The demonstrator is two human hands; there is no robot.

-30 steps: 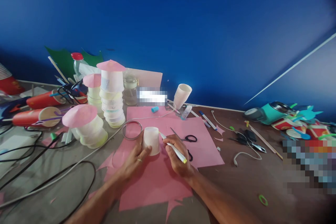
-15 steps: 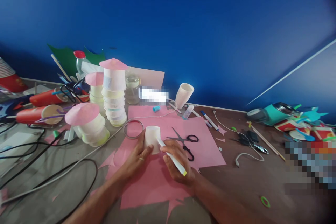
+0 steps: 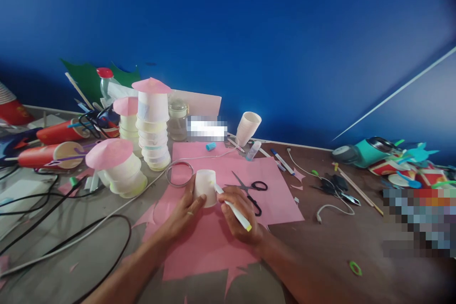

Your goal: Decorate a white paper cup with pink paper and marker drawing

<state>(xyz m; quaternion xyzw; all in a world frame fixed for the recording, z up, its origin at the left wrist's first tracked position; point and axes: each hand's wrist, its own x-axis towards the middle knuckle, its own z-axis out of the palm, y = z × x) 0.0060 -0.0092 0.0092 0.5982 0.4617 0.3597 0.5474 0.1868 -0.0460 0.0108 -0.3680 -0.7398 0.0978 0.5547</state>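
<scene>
A white paper cup [image 3: 205,183] is gripped in my left hand [image 3: 185,211] above the pink paper sheet [image 3: 199,261], with the thumb across its front. My right hand [image 3: 240,216] holds a white marker [image 3: 235,213] with a yellow end; its tip meets the right side of the cup, where a faint yellow mark shows. Black-handled scissors [image 3: 254,192] lie spread on the pink paper just beyond my right hand. A coil of thin cable [image 3: 180,173] rests beside my left fingers.
To the left stand towers of stacked white cups [image 3: 153,137] with pink paper cones. A stack of white cups [image 3: 248,128] leans near the blue wall. Black cables [image 3: 130,228] cross the left side. A teal bottle [image 3: 370,152] lies at the right, near a green ring [image 3: 355,268].
The whole view has shifted slightly left. My hands keep nearly the same hold on the cup and marker, and the marker tip has moved a little up the cup.
</scene>
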